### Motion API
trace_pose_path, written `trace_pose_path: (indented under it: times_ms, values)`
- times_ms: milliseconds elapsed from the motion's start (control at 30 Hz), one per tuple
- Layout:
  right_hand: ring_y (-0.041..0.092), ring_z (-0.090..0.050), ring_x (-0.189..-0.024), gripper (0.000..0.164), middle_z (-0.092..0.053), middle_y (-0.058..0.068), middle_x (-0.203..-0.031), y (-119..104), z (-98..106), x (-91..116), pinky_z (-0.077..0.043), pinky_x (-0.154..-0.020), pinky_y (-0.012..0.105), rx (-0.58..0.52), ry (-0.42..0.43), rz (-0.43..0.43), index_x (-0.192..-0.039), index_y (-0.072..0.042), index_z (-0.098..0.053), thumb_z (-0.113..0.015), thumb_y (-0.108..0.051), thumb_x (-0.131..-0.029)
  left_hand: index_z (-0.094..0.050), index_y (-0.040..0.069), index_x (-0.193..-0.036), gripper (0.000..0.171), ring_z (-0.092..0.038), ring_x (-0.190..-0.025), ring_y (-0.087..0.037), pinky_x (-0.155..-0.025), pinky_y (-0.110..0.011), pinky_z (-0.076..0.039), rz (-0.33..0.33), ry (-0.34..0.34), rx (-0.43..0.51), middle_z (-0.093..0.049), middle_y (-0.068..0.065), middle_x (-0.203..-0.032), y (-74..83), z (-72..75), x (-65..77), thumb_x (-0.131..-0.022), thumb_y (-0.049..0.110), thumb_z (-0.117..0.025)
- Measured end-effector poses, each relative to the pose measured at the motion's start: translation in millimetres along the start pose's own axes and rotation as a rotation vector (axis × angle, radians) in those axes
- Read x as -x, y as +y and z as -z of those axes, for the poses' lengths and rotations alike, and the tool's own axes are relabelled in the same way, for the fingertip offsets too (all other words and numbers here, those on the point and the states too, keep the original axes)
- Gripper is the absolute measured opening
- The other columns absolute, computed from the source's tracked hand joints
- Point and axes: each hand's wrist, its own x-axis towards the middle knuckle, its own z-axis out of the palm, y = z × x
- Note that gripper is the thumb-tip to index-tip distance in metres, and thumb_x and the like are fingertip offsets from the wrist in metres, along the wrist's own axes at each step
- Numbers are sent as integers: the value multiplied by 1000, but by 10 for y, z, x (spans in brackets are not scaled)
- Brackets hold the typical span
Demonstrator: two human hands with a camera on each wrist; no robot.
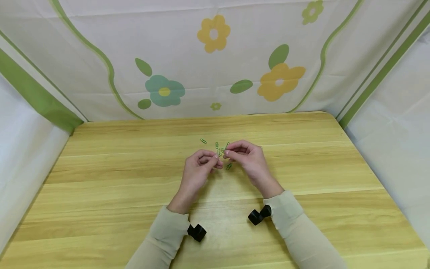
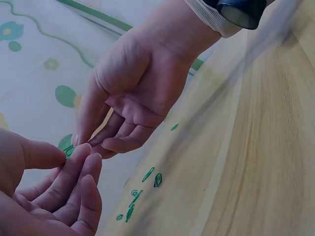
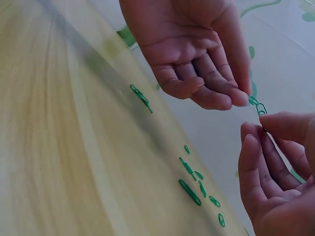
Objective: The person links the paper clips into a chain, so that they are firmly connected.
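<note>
Now it's L hand (image 1: 199,168) & R hand (image 1: 250,160) pinching green clips (image 3: 261,109) over the table (image 1: 134,194), thumbs closed on fingertips, wire prob. v. light, springy, a bit slippery, best nipped at the ends, w/ loose clips (image 3: 189,191) on the table.

I have open bench (image 1: 100,183) to the left of the left grip (image 1: 199,167) and to the right of the right grip (image 1: 249,158). Between their fingertips I see barely a gap, and the pinched green paper clips (image 3: 261,108) span it. Loose green paper clips (image 3: 190,192) obstruct a low pass underneath. The floral curtain (image 1: 201,74) bounds the far edge, and black wrist cameras (image 1: 199,233) jut inward, narrowing the lane between the sleeves (image 1: 168,231).
</note>
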Motion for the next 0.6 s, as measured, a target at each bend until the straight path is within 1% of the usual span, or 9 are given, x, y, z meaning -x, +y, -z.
trace_pose_path:
  times_ms: [67, 133, 267, 367, 600]
  values:
    - [13, -78, -86, 15, -79, -1, -94, 25, -11, 1, -66, -87, 37, -9, -2, -6, -111, 3, -74, -77, 1, -96, -71, 2, -112, 11, -78, -86, -16, -84, -37, -61, 4, -10, 4, -81, -13, -96, -17, 2, -4, -105, 10, -70]
    - [14, -78, -85, 17, -79, 1, -94, 40, -24, 8, -67, -88, 38, -10, 3, -11, -111, 3, -75, -79, 1, -95, -71, 1, -113, 11, -78, -86, -16, -84, -37, -61, 11, -18, 8, -81, -12, -95, -27, -1, -5, -105, 10, -69]
    - [14, -78, -88, 20, -80, 3, -98, 51, -52, 19, -66, -87, 32, -7, 27, -13, -112, 5, -75, -80, 0, -94, -71, 1, -113, 13, -77, -84, -15, -84, -36, -60, 35, -16, 15, -81, -8, -91, -51, -10, -12, -105, 11, -69]
    - [14, -78, -91, 21, -80, 2, -100, 49, -71, 24, -65, -88, 29, 8, 34, -7, -112, 5, -76, -82, -1, -93, -70, 1, -115, 15, -76, -83, -14, -84, -35, -60, 53, -13, 13, -80, -6, -89, -56, -12, -13, -106, 13, -69]
    - [14, -77, -95, 21, -80, 1, -103, 56, -90, 20, -64, -90, 27, 34, 16, -8, -114, 4, -79, -81, -3, -94, -69, -1, -118, 20, -76, -84, -15, -85, -35, -59, 73, -18, 7, -79, -4, -89, -48, -6, -11, -107, 16, -68]
